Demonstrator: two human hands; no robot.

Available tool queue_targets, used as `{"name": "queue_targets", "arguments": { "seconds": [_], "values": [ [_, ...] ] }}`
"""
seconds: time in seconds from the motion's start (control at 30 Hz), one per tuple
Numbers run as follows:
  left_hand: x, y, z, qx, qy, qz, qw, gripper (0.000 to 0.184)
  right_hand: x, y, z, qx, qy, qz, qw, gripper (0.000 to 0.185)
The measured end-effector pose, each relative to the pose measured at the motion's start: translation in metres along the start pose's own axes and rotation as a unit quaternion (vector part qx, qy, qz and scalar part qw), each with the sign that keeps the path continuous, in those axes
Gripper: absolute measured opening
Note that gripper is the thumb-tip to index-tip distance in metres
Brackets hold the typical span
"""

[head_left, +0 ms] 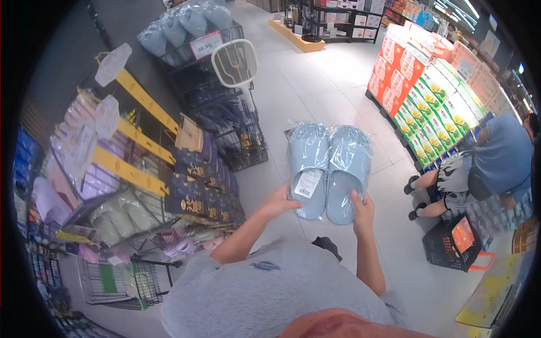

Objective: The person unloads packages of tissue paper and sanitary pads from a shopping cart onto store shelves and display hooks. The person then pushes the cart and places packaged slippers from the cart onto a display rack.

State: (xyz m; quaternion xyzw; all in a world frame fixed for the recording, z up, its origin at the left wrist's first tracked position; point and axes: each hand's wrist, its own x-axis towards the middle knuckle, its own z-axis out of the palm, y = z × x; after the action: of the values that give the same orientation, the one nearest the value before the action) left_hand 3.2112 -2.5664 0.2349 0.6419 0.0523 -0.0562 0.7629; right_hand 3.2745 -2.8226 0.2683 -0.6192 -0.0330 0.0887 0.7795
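A pair of light blue slippers (348,163) in clear plastic wrap is held up in front of my body, toes pointing away from me. My left hand (280,203) grips the heel end of the left slipper, thumb on top, close to a white barcode label (308,183). On the other side my right hand (363,211) clasps the heel end of the right slipper, its thumb over the edge. The fingers beneath the slippers are hidden.
At left stands a rack of wrapped slippers (121,211); a shopping cart (121,281) is below it. Another rack (225,101) stands ahead. Stacked cartons (422,107) line the right, where a person (501,152) bends near a black basket (448,245). Tiled floor (315,84) runs between.
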Motion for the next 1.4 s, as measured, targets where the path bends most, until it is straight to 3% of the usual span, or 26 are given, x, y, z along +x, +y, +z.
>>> {"name": "queue_targets", "arguments": {
  "seconds": [0.37,0.47,0.57,0.67,0.77,0.83,0.9,0.97,1.03,1.1,1.23,1.3,1.4],
  "values": [
    [0.294,0.009,0.008,-0.027,0.04,0.013,0.999,0.084,0.309,-0.004,-0.078,0.013,-0.06,0.011,0.998,0.037],
    [0.372,0.044,0.014,-0.013,0.08,0.016,0.997,0.079,0.405,-0.019,-0.091,-0.031,-0.089,-0.004,0.996,0.036],
    [0.443,0.089,0.015,0.016,0.124,0.057,0.991,0.07,0.499,-0.05,-0.091,-0.007,-0.143,0.041,0.989,0.032],
    [0.505,0.131,0.02,0.083,0.214,0.091,0.969,0.063,0.603,-0.061,-0.09,-0.068,-0.196,0.042,0.977,0.028],
    [0.557,0.155,-0.003,0.134,0.276,0.073,0.949,0.06,0.672,-0.084,-0.056,-0.047,-0.223,-0.016,0.974,0.029],
    [0.586,0.152,-0.03,0.242,0.325,0.066,0.912,0.058,0.711,-0.084,-0.032,-0.005,-0.261,-0.047,0.964,0.035],
    [0.611,0.158,-0.057,0.223,0.336,0.06,0.913,0.059,0.751,-0.089,-0.004,-0.011,-0.283,-0.052,0.958,0.035],
    [0.639,0.172,-0.09,0.18,0.341,0.183,0.905,0.058,0.795,-0.09,0.033,-0.017,-0.309,-0.06,0.949,0.036],
    [0.658,0.203,-0.119,0.213,0.374,0.176,0.885,0.056,0.843,-0.093,0.075,-0.021,-0.357,-0.11,0.927,0.039],
    [0.681,0.221,-0.162,0.21,0.412,0.26,0.848,0.067,0.882,-0.105,0.124,-0.019,-0.373,-0.121,0.92,0.04],
    [0.725,0.27,-0.242,0.211,0.463,0.335,0.793,0.062,0.972,-0.125,0.228,-0.038,-0.411,-0.196,0.889,0.037],
    [0.743,0.309,-0.274,0.213,0.473,0.338,0.785,0.059,1.015,-0.138,0.28,-0.091,-0.429,-0.231,0.869,0.037],
    [0.762,0.35,-0.32,0.258,0.507,0.328,0.754,0.054,1.071,-0.14,0.353,-0.061,-0.464,-0.263,0.844,0.036]
  ]
}}
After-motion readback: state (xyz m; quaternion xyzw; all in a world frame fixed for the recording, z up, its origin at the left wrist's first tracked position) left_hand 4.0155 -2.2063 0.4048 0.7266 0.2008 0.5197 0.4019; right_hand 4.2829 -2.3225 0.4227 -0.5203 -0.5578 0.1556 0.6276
